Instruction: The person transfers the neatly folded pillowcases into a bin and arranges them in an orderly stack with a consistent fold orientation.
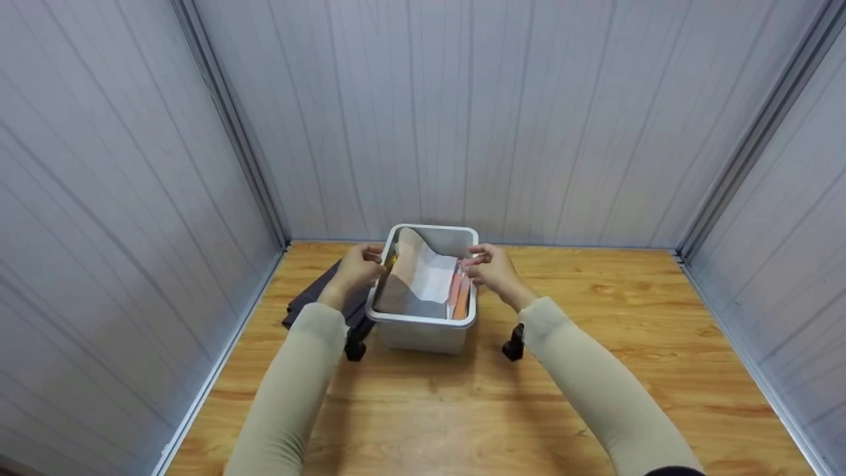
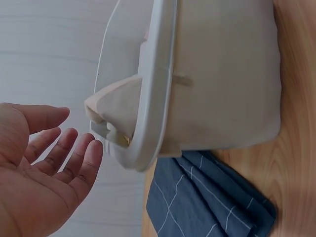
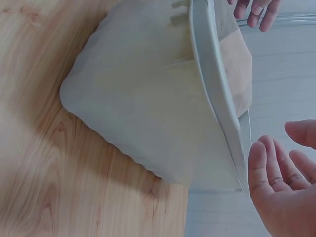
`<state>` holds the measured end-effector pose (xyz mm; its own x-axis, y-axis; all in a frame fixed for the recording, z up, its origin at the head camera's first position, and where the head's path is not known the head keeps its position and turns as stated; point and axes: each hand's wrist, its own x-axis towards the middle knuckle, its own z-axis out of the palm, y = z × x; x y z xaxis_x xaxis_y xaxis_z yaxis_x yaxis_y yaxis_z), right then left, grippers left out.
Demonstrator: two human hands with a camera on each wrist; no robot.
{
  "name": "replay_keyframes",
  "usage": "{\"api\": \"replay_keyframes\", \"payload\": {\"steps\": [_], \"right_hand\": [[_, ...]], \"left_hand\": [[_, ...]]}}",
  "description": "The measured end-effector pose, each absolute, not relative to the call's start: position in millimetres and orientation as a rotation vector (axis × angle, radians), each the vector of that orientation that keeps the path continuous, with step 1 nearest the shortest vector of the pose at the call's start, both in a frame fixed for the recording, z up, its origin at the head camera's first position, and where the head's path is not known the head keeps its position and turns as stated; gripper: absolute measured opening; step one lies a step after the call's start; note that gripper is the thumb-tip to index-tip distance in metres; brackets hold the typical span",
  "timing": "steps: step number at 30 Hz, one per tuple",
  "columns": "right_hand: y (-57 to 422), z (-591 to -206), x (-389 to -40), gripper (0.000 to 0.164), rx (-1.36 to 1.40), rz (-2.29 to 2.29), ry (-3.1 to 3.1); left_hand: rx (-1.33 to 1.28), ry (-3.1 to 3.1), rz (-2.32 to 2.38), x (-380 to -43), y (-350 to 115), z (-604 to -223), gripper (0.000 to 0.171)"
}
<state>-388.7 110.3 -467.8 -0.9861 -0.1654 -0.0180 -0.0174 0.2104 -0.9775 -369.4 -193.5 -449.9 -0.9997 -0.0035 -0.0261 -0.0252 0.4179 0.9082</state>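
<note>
A pale grey plastic bin [image 1: 423, 337] stands upright on the wooden floor. Inside lie a beige sheet-like piece [image 1: 404, 264], cloth or paper, a white piece [image 1: 436, 276] and thin orange-pink items [image 1: 461, 304]; their exact kinds cannot be told. At the bin's left rim my left hand [image 1: 357, 271] hovers with loosely bent fingers; the left wrist view shows a gap between fingertips and rim. My right hand [image 1: 497, 271] is by the right rim, fingers relaxed, nothing held. In the right wrist view its fingertips [image 3: 257, 155] come close to the rim; contact is unclear.
Left of the bin, a folded dark blue cloth [image 2: 197, 197] with thin white lines lies on the floor [image 1: 595, 370]. White panelled walls [image 1: 502, 119] stand behind and on both sides. The back wall is close behind the bin.
</note>
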Motion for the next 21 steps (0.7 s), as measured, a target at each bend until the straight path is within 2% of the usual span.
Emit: {"api": "replay_keyframes", "payload": {"steps": [9,21], "right_hand": [[117,-472,-380,0.045,-0.165,-1.883,2.401],[126,-478,-367,0.047,-0.185,-1.832,2.488]], "left_hand": [[0.024,2.622,1.690,-364,-209,-455,0.048],[-0.050,2.599,1.679,-350,-228,-464,0.047]]}}
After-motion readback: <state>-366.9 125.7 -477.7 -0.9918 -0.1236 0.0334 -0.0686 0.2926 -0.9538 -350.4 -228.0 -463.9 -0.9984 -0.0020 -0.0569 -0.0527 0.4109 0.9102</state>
